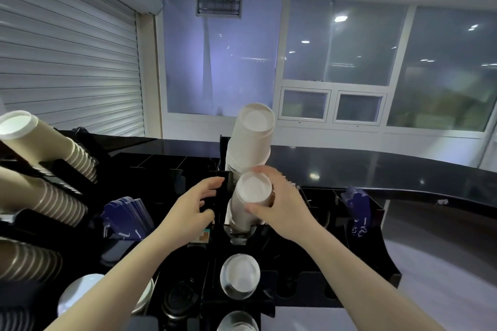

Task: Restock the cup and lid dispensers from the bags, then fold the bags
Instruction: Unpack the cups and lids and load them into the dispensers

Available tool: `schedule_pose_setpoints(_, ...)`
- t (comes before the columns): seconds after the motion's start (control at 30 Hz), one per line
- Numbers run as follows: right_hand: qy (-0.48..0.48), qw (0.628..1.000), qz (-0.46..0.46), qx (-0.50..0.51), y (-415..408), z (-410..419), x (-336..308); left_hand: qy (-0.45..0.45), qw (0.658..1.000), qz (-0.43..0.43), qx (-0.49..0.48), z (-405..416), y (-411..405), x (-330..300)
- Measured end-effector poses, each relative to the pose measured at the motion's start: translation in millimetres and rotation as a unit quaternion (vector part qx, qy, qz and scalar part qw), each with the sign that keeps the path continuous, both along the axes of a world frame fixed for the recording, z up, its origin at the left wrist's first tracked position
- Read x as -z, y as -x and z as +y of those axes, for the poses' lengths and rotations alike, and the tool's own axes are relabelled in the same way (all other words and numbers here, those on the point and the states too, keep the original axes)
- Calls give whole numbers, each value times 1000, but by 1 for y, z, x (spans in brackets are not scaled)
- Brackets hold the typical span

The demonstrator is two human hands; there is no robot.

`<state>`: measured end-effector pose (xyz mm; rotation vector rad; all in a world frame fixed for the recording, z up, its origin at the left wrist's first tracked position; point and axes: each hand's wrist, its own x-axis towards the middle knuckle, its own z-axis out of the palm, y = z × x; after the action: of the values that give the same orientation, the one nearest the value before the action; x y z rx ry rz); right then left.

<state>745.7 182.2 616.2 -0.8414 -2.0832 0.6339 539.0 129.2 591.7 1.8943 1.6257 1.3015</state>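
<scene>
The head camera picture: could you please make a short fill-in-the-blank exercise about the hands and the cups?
1. The right hand grips a stack of ____ paper cups.
2. The left hand touches the ____ dispenser frame beside that stack.
3. The ribbed brown cups lie on the ____ side of the picture.
4. A taller stack of cups stands ____ the gripped one.

Missing words: white; black; left; behind
</scene>
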Motion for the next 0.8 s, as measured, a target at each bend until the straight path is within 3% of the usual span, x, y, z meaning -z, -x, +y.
schedule_pose_setpoints(0.23, -48, 992, -115, 23, 8, 15, 10, -18, 1000, 2, -12, -8, 10, 5)
schedule_pose_setpoints(0.47, -55, 993, -91, 47, 7, 19, 4, -42, 999, -3, -5, -9, 17, 3)
schedule_pose_setpoints(0.63, -40, 979, 151, 131, 6, 34, -7, -104, 994, -34, -15, 5, 25, -10)
schedule_pose_setpoints(0.8, 14, 991, 108, 77, 19, 58, -27, -107, 993, -38, -10, 45, 24, -36)
